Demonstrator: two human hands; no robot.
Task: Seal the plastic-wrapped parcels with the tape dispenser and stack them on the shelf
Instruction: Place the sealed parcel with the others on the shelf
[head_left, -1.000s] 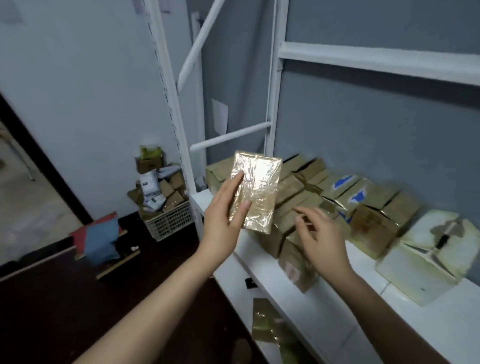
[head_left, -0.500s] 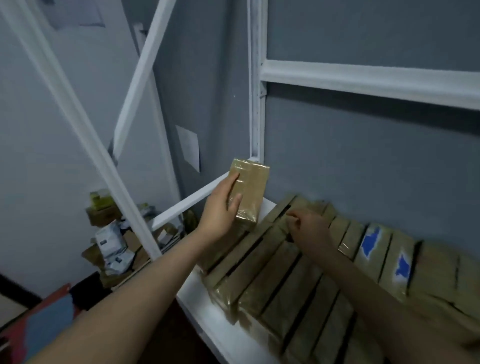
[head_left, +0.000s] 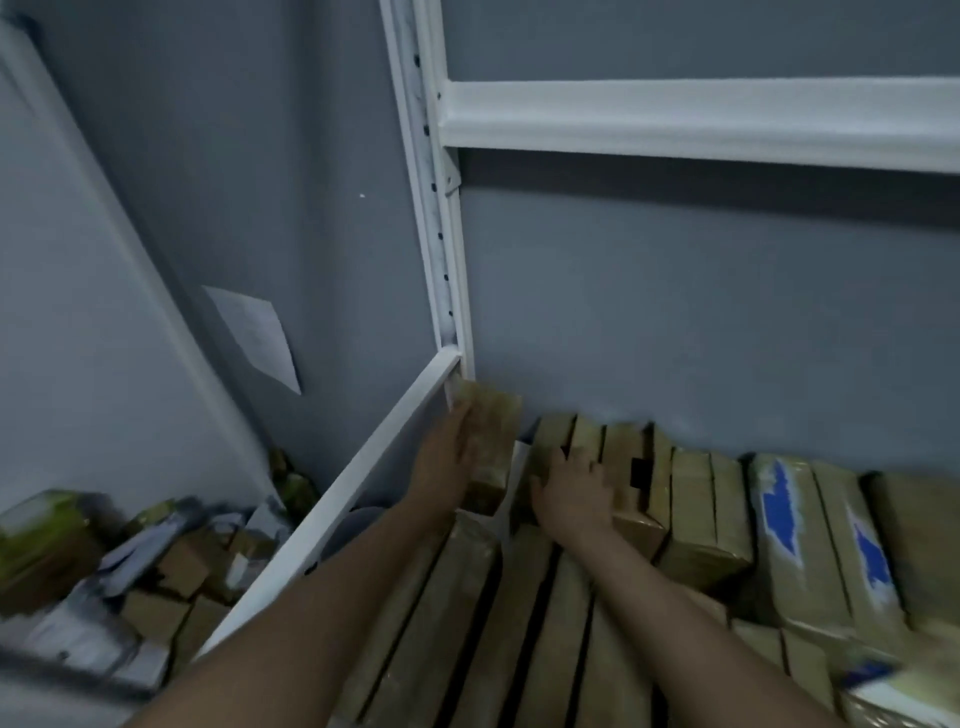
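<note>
My left hand (head_left: 448, 457) grips a plastic-wrapped brown parcel (head_left: 491, 441) and holds it on edge in the back left corner of the shelf, beside the white upright post (head_left: 441, 249). My right hand (head_left: 574, 491) rests flat with spread fingers on the upright parcels (head_left: 618, 467) just to the right of it. Rows of wrapped parcels (head_left: 519, 623) cover the shelf below my arms. Two parcels with blue marks (head_left: 810, 525) stand further right. No tape dispenser is in view.
A white diagonal brace (head_left: 332, 504) runs down left from the corner post. An upper shelf rail (head_left: 701, 122) crosses overhead. The grey wall (head_left: 701, 322) is close behind. Small boxes and packets (head_left: 130, 582) are piled on the floor at the left.
My left hand has carried the parcel down and back into the shelf's rear left corner. My right hand has flattened onto the neighbouring parcels. The view has moved closer to the shelf.
</note>
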